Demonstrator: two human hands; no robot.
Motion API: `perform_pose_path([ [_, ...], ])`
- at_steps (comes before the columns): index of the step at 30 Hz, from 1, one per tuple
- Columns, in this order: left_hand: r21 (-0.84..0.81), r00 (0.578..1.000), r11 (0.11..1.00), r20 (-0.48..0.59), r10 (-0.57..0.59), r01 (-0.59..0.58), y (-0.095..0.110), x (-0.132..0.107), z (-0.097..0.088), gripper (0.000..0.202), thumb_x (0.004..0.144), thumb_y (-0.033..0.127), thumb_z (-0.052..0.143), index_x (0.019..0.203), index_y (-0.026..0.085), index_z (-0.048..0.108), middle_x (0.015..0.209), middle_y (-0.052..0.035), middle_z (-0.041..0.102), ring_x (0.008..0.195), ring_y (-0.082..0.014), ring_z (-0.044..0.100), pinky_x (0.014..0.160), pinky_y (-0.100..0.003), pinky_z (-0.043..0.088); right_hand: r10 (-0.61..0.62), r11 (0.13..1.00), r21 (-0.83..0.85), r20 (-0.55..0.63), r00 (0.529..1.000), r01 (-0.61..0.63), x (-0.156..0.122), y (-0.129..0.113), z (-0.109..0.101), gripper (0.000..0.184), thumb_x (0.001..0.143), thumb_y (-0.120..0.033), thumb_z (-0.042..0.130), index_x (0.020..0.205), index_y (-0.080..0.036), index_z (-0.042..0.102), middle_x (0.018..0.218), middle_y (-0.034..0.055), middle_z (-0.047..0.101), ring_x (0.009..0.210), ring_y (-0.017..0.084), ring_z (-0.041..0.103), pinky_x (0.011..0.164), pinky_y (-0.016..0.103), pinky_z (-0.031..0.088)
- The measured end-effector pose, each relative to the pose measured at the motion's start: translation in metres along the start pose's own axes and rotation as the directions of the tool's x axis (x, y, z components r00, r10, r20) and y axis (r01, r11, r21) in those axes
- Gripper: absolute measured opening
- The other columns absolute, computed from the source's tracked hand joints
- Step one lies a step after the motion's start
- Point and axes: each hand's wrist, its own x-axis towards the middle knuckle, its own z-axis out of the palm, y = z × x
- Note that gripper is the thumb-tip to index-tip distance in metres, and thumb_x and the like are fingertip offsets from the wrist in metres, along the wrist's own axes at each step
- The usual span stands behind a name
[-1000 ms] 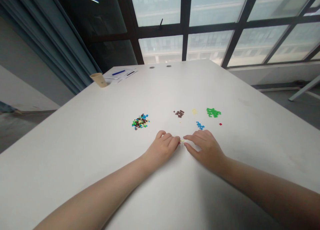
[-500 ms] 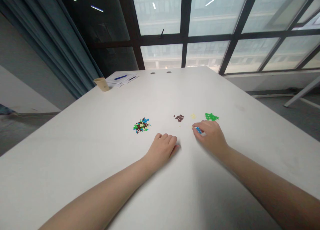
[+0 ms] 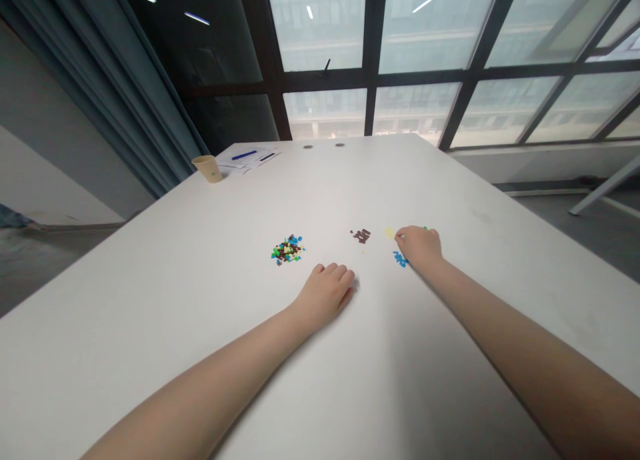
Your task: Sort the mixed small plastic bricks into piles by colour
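Head view, looking down over a large white table (image 3: 200,300) that is filling most of the frame. Two bare forearms are being stretched in from the bottom edge toward the middle.

The left hand (image 3: 325,293) is being rested knuckles-up on the table just below centre. Its fingers are being kept curled and pressed together in a loose fist, and nothing is being shown inside it.

The right hand (image 3: 421,247) is being held further up, right of centre, palm down. Its fingertips are being brought together at the edge of a small pale yellow pile (image 3: 389,232) of tiny pieces. Whether a piece is being pinched cannot be told, since the tips are too small to be made out.

A scatter of blue pieces (image 3: 399,259) is lying just below and left of that hand, beside the wrist. A sliver of green pieces (image 3: 425,228) is being hidden almost wholly behind the knuckles. A small brown pile (image 3: 361,235) is lying left of the yellow one, and a mixed-colour heap (image 3: 287,250) is sitting further left, above the left hand and apart from it.

Toward the upper left, a paper cup (image 3: 207,169) is standing near the table's edge, with white papers (image 3: 250,157) just beside it. Dark-framed windows (image 3: 370,60) are being shown across the top.
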Motion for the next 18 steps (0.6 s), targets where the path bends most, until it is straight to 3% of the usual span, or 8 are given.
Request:
perform_pose_path([
  [5, -0.009, 1.000, 1.000, -0.011, -0.029, 0.029, 0.002, 0.000, 0.003, 0.011, 0.085, 0.024, 0.040, 0.088, 0.018, 0.049, 0.087, -0.0065, 0.057, 0.083, -0.0197, 0.052, 0.068, -0.032, 0.036, -0.007, 1.000, 0.025, -0.023, 1.000, 0.007, -0.005, -0.001, -0.012, 0.026, 0.081, -0.021, 0.042, 0.082, -0.016, 0.067, 0.083, 0.0114, 0.067, 0.079, 0.023, 0.058, 0.064, 0.032, 0.031],
  [8, 0.052, 0.981, 0.980, -0.044, -0.188, 0.190, -0.008, 0.000, 0.004, 0.015, 0.083, 0.016, 0.037, 0.086, 0.016, 0.052, 0.083, -0.0087, 0.058, 0.079, -0.0215, 0.053, 0.066, -0.034, 0.037, -0.068, 0.994, 0.078, -0.039, 0.997, 0.071, -0.027, -0.014, -0.026, 0.027, 0.082, -0.026, 0.041, 0.083, -0.018, 0.066, 0.083, 0.0077, 0.067, 0.076, 0.019, 0.058, 0.063, 0.029, 0.032],
  [10, 0.111, 0.939, 0.934, -0.100, -0.329, 0.339, -0.021, 0.000, 0.003, 0.021, 0.080, 0.010, 0.036, 0.085, 0.015, 0.056, 0.084, -0.0112, 0.059, 0.081, -0.0236, 0.053, 0.066, -0.035, 0.037, -0.140, 0.979, 0.141, -0.045, 0.989, 0.145, -0.052, -0.027, -0.032, 0.026, 0.083, -0.031, 0.041, 0.081, -0.021, 0.065, 0.080, 0.0036, 0.066, 0.071, 0.015, 0.056, 0.061, 0.025, 0.033],
  [14, 0.149, 0.861, 0.852, -0.174, -0.477, 0.502, -0.056, -0.001, 0.003, 0.030, 0.080, 0.010, 0.034, 0.092, 0.018, 0.060, 0.094, -0.0131, 0.058, 0.088, -0.0271, 0.050, 0.066, -0.038, 0.036, -0.392, 0.863, 0.331, -0.036, 0.919, 0.382, -0.106, -0.054, -0.031, 0.026, 0.082, -0.026, 0.043, 0.061, -0.019, 0.057, 0.060, 0.0004, 0.058, 0.058, 0.011, 0.049, 0.058, 0.024, 0.030],
  [18, 0.129, 0.858, 0.850, -0.147, -0.492, 0.510, -0.073, -0.002, 0.010, 0.031, 0.082, 0.014, 0.035, 0.095, 0.022, 0.062, 0.101, -0.0120, 0.057, 0.091, -0.0281, 0.048, 0.065, -0.038, 0.035, -0.543, 0.778, 0.364, -0.022, 0.839, 0.513, -0.129, -0.066, -0.022, 0.023, 0.079, -0.020, 0.047, 0.058, -0.018, 0.055, 0.058, 0.0000, 0.056, 0.056, 0.010, 0.046, 0.058, 0.025, 0.027],
])
